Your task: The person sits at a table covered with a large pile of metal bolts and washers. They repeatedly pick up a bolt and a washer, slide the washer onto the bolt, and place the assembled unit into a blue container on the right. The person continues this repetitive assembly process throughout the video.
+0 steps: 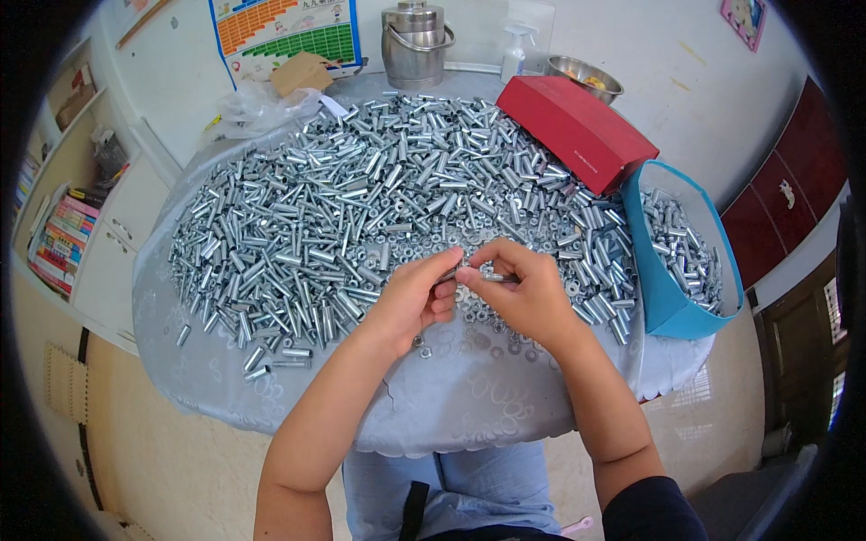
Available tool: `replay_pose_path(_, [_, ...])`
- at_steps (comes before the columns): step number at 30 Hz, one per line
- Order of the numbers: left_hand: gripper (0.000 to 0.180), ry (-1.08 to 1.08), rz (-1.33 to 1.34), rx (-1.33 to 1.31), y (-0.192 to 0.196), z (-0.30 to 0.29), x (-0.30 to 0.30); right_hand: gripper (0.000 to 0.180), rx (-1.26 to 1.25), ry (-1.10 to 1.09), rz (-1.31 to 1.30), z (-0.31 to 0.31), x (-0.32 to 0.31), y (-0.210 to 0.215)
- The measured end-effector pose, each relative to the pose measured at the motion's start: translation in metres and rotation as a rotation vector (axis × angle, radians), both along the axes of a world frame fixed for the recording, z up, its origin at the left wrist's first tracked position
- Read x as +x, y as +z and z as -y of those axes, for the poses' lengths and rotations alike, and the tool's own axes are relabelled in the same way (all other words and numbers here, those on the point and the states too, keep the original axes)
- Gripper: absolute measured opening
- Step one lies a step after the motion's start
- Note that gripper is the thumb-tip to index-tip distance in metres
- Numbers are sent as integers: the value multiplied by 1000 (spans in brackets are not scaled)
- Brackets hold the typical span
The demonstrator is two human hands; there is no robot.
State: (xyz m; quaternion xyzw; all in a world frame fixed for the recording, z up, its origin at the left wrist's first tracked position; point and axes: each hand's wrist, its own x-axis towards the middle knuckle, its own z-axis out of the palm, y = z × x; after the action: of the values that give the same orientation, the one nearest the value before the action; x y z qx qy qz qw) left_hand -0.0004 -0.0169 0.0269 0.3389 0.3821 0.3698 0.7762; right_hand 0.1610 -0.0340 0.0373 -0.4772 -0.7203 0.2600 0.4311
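Note:
Over the near part of a large heap of metal hardware, my left hand (418,296) and my right hand (530,287) meet fingertip to fingertip. Between them is a slim metal bolt (503,278); its shank shows under my right fingers, and the rest is covered. Both hands are pinched closed on it. Whether a nut or washer is on its end cannot be made out. Around and beyond my hands lie loose nuts and washers (433,239). Silvery sleeves and bolts (298,207) spread across the far and left side of the heap.
A blue fabric bin (672,311) full of metal pieces stands at the right, beside a red box (577,126). At the back are a steel pail (413,54), a spray bottle (513,59), a metal bowl (591,77) and a plastic bag (262,108). A grey cloth (469,406) covers the table.

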Motion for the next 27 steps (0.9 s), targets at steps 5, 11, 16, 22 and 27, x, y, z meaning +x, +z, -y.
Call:
replay_pose_path(5, [26,-16,6,9,-1,0,-1,17,-85,4,-27,1,-1,-1])
replay_pose_path(11, [25,-20,43,5,-1,-1,-2,23,-66,20,-68,3,-4,3])
replay_pose_path(16, [25,-15,46,-2,-2,0,-1,24,-33,38,-61,1,-1,-1])
replay_pose_path(22, [23,-35,58,22,-4,-1,-2,20,-31,-4,-57,0,-2,-3])
replay_pose_path(27, [23,-26,25,38,-2,1,0,21,-41,-32,21,-1,1,-4])
